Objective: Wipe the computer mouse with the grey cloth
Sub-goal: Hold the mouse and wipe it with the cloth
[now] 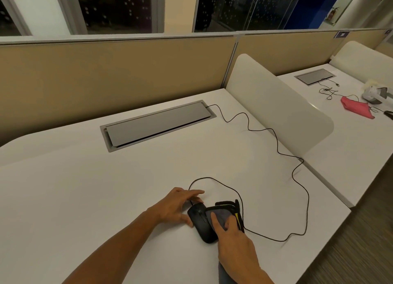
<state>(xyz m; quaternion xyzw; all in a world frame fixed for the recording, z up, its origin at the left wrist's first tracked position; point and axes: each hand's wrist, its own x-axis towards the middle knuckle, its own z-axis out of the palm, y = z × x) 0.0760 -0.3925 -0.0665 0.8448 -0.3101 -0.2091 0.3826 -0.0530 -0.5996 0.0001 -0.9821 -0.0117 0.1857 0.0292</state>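
Observation:
A black wired computer mouse (198,222) lies on the white desk (106,188) near its front edge. My left hand (175,207) rests against the mouse's left side, thumb at its flank and fingers spread past its front. A grey cloth (223,214) with a dark border and a yellow stripe is draped over the mouse's right half. My right hand (234,243) presses down on the cloth, index finger stretched across it. A tail of the cloth hangs beneath my right wrist.
The mouse's black cable (306,198) loops right and runs back to a grey cable hatch (157,124). A white divider panel (276,105) separates a neighbouring desk with a pink cloth (357,108), cables and a white device (374,94). The desk's right edge lies close.

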